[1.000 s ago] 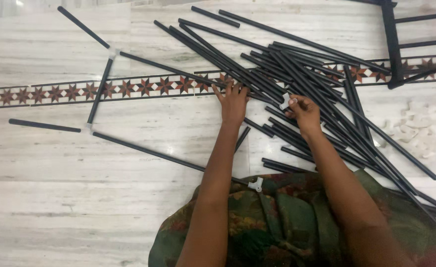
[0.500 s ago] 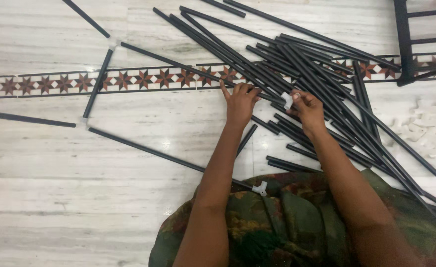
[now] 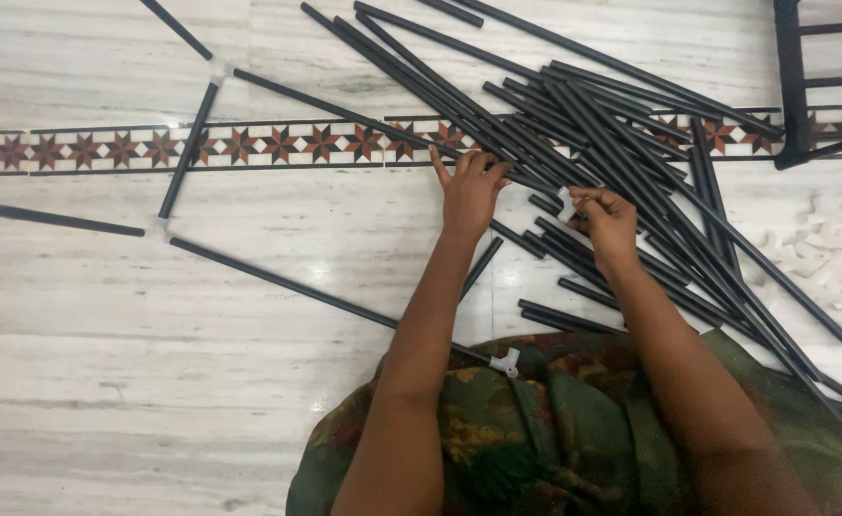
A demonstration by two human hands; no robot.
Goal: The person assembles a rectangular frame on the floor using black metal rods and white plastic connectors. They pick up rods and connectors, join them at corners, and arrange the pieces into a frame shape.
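- Left hand [image 3: 469,191] flat on the floor at the near-left edge of the pile of black rods [image 3: 593,124], fingers spread a little, tips touching one rod at the pile's edge.
- Right hand [image 3: 607,222] just right of the left hand, resting on top of the pile, fingers curled in and pinching a small white connector [image 3: 565,204] between thumb and fingertips.
- White connector right at the end of a short black rod [image 3: 543,205] in the pile; cannot tell if pushed on or only touching.
- Pile of black rods spread like a fan, from the hands up toward the far side and off to the right.
- Left of the pile, a joined rod frame [image 3: 187,153] lying flat on the striped marble floor [image 3: 153,382], with white joints at its corners.
- One long rod of that frame running back toward the green patterned cloth [image 3: 574,430], ending in a white three-way joint [image 3: 505,362] beside the cloth.
- Band of star tiles [image 3: 86,150] running under the pile and the frame.
- Right of the pile, a heap of white connectors [image 3: 827,253] on the floor.
- Past the pile, far right, a black frame [image 3: 794,86] standing up.
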